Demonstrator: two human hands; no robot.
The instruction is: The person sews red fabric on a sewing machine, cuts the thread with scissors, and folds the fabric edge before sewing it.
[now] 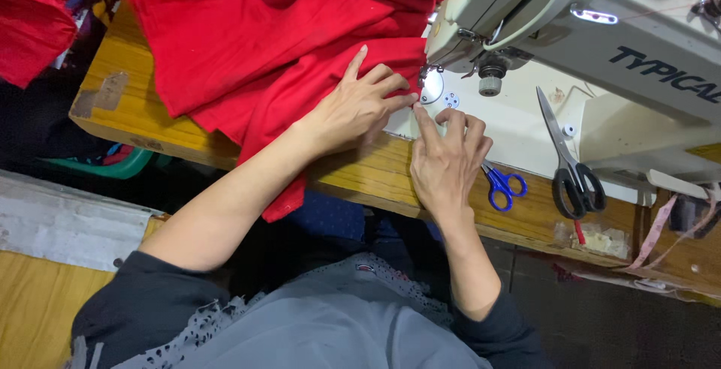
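Red fabric (263, 46) lies spread over the wooden sewing table (360, 181) and runs up to the needle area of a white sewing machine (601, 39). My left hand (357, 106) lies flat on the cloth, fingers spread, fingertips close to the presser foot (429, 75). My right hand (447, 159) rests on the machine bed just in front of the foot, index finger pointing at the cloth's edge. Neither hand wraps around anything; whether the right fingertips pinch the edge is hidden.
Small blue-handled scissors (502, 185) lie just right of my right hand. Large black-handled shears (572, 166) rest on the machine bed. A pink measuring tape (661, 230) hangs at the right edge. More red cloth (30, 16) is piled at far left.
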